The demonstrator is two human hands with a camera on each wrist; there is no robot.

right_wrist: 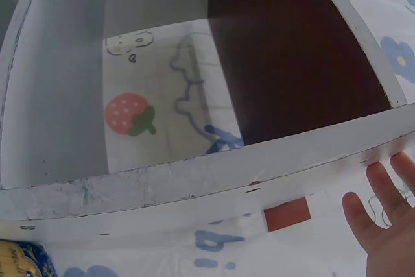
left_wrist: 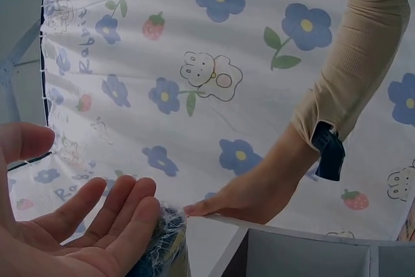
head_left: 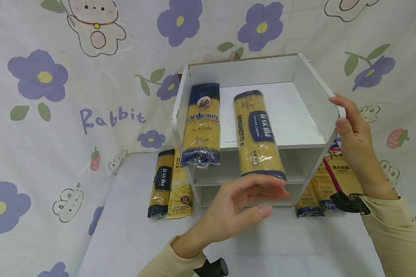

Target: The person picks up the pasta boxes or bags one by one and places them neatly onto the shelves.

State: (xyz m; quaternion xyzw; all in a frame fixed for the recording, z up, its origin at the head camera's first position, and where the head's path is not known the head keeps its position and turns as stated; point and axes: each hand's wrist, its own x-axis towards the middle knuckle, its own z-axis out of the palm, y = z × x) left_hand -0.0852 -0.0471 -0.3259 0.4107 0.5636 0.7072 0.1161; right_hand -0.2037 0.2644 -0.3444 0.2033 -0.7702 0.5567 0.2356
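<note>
Left hand (head_left: 234,209) hovered w/ fingers straight and slightly spread, palm toward the shelf front; fingertips (left_wrist: 146,209) met the lower end of the la sicilia spaghetti pack (head_left: 260,134), nothing gripped. Right hand (head_left: 353,140) rested on the front right corner of the white shelf unit (head_left: 312,88), fingers extended along the side panel, thumb on the edge; the right-wrist view showed the fingers (right_wrist: 379,225) flat against the white board, not curled round it.

Left to right on the table (head_left: 131,234): near its back-left area, two pasta packs lay side by side, a dark-labelled la sicilia pack (head_left: 161,184) touching a yellow noodle pack (head_left: 181,184), both just beside the shelf unit's left wall. On the unit's top surface, an Ankara spaghetti pack (head_left: 201,125) lay towards the left edge, its lower end overhanging the front edge. Approx. at the middle lay the la sicilia spaghetti pack, slightly tilted, also overhanging the front, apart from the Ankara pack. Right of the unit, behind the right forearm, more pasta packs (head_left: 324,184) lay on the table, partly hidden.

Backdrop: floral cloth (head_left: 55,96) w/ rabbit print and the word "Rabbit".
</note>
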